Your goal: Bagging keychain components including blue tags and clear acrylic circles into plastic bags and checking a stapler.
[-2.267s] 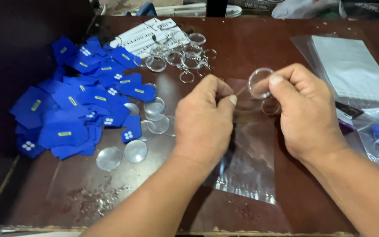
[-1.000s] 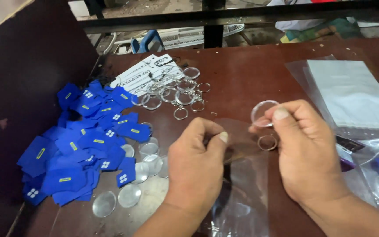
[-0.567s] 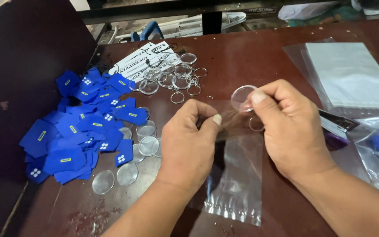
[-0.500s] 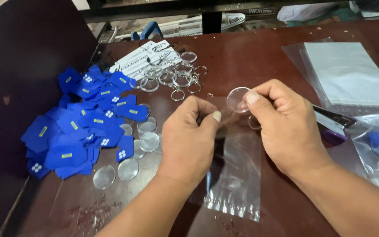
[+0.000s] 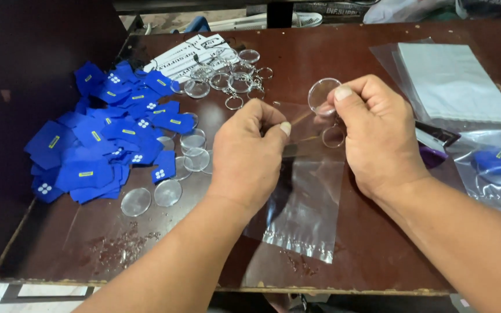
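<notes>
Above the table [image 5: 378, 255], right hand [image 5: 378, 130] pinches clear disc [image 5: 323, 95].

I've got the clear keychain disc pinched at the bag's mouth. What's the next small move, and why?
Probably slide the clear disc down into the clear plastic bag. The right hand pinches it just above the bag's top edge, its key ring hanging at the mouth, and the left hand holds that edge.

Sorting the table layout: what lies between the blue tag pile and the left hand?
In the head view, loose clear round discs lie on the table between the blue tags and the left hand.
</notes>
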